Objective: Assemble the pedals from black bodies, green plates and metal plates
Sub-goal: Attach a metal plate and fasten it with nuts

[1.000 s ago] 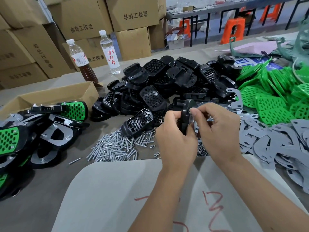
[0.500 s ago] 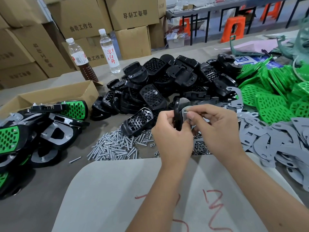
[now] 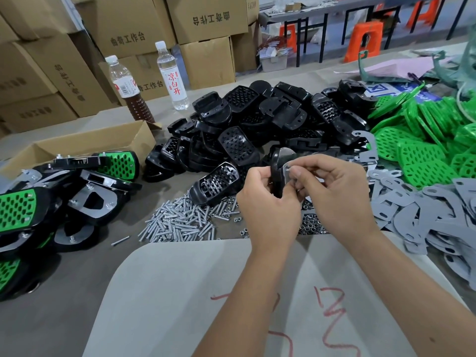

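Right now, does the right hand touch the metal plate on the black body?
Touching. The head view shows the right hand with thumb and forefinger pinching the metal plate against the black body.

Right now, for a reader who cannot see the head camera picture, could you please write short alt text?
Two bare hands hold a black pedal body upright above the table: the left hand grips it while the right hand pinches a metal plate against it. Behind lie black bodies, with green plates at right, screws in front, and assembled pedals at left.
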The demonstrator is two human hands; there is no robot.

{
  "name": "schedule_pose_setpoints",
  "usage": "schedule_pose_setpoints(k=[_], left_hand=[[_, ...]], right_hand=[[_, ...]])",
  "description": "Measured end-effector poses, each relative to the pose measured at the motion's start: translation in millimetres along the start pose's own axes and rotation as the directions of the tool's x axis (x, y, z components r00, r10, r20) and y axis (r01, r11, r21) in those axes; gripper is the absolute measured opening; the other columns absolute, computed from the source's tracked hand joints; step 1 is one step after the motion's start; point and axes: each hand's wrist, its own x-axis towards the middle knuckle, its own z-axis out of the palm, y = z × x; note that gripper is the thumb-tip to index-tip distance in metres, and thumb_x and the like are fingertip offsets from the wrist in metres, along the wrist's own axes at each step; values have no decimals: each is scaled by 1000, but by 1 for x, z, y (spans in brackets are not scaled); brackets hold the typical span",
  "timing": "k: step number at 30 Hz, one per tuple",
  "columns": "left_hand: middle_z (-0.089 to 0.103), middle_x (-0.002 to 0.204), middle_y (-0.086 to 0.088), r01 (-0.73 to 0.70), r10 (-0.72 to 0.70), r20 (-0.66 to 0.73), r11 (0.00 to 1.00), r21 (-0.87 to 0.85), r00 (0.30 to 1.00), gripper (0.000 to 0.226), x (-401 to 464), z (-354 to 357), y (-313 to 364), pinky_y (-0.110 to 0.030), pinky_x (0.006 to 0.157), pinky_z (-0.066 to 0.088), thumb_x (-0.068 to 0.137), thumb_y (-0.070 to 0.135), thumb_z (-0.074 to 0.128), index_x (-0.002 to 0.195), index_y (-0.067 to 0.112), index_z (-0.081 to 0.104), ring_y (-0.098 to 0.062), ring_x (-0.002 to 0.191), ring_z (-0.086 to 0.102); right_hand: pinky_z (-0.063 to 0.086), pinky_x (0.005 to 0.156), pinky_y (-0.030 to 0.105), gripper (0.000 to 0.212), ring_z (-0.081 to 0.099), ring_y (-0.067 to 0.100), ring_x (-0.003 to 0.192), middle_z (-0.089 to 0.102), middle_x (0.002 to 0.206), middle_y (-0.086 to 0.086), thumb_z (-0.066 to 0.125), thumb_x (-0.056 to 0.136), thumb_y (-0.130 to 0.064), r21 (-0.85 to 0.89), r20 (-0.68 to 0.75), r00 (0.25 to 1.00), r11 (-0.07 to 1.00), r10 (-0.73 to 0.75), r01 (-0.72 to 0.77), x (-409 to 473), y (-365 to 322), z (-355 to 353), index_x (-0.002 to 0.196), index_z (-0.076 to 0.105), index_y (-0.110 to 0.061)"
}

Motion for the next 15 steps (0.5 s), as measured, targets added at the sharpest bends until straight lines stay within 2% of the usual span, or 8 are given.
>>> schedule_pose_setpoints(k=[3,9,15], left_hand=[[71,80,11,-20,20,-17,1000,21,1000,20,0,0,0,-32,72,58,85,15,83,95,16,66,-3,76,69],[71,84,14,-53,53,-17,998,47,998,19,-2,0,1,-29,76,58,86,14,81,98,17,66,-1,81,69],[71,85,13,-48,49,-25,998,43,998,20,-2,0,2,-29,76,57,86,14,81,98,17,66,-1,81,69]], right_hand=[[58,63,23,22,72,15,71,77,85,-3,74,91,-1,-52,5,1000,999,-12,12,-1,0,-2,95,81,-21],[64,71,44,17,74,19,86,77,89,-11,80,87,-7,-172,-67,995,983,-75,62,-2,4,-1,93,82,-22],[63,76,50,17,75,23,90,78,93,-9,78,89,-9,-104,-41,996,992,-73,69,-1,9,-1,96,81,-24]])
